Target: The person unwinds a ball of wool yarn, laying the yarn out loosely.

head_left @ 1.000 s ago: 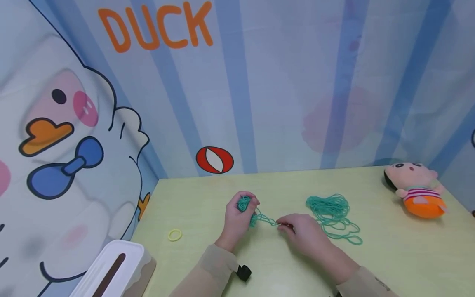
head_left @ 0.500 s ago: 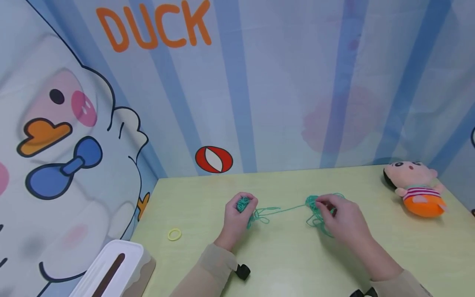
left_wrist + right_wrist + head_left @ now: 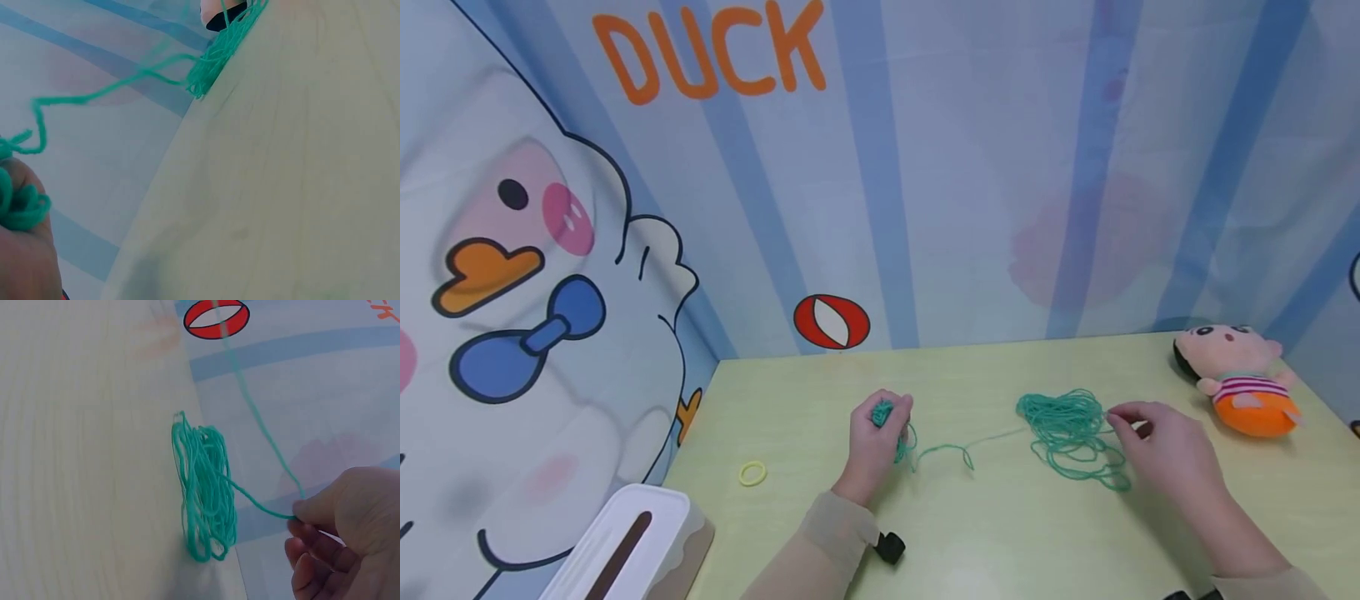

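Note:
In the head view my left hand (image 3: 874,437) grips a small wad of green yarn (image 3: 882,412), and loose loops hang beside its fingers. From there a thin strand (image 3: 943,448) runs right across the table. My right hand (image 3: 1172,446) pinches that yarn between thumb and fingertips, just right of a loose green yarn bundle (image 3: 1063,421) lying on the table. The right wrist view shows the pinched strand (image 3: 262,506) bent at the fingertips, one part leading down to the bundle (image 3: 209,494), the other stretching away. Yarn loops (image 3: 25,206) stick out of my left hand in the left wrist view.
A plush doll (image 3: 1243,383) lies at the table's back right. On the left are a yellow ring (image 3: 752,473) and a white-lidded box with a slot (image 3: 625,542). A printed duck curtain (image 3: 970,167) hangs behind the table (image 3: 970,533).
My right hand has moved far right, from near the left hand, past the yarn bundle, drawing yarn along. The left hand stays almost in place, its grip on the wad kept.

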`<state>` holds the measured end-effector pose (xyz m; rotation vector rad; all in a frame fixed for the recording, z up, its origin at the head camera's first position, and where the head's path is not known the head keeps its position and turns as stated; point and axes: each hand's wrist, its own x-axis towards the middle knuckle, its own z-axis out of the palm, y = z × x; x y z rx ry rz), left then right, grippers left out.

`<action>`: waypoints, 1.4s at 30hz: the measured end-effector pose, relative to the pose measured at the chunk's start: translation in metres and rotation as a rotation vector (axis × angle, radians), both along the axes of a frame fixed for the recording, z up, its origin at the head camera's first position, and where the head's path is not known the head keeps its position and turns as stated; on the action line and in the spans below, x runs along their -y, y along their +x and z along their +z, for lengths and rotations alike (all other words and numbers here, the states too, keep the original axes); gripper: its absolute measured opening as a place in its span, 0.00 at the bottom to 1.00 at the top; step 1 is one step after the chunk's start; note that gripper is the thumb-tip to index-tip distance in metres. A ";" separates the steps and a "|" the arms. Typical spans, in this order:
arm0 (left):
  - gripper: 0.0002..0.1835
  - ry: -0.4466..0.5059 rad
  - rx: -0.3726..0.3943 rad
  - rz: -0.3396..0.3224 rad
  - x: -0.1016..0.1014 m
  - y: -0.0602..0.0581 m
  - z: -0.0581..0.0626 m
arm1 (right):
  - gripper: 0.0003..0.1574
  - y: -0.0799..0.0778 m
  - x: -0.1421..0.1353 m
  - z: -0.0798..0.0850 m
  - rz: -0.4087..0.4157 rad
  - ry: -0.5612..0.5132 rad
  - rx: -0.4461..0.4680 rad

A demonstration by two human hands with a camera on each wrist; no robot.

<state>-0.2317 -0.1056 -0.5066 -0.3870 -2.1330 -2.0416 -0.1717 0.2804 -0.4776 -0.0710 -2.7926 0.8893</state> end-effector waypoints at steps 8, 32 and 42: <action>0.15 0.035 -0.023 -0.030 0.001 -0.002 -0.004 | 0.17 -0.004 -0.016 -0.006 0.035 0.029 0.188; 0.14 0.053 -0.023 -0.059 -0.001 -0.001 0.000 | 0.06 -0.027 0.122 -0.015 0.593 0.220 0.024; 0.15 0.052 -0.014 -0.057 0.000 -0.001 0.000 | 0.12 -0.025 0.116 -0.017 0.518 0.197 0.047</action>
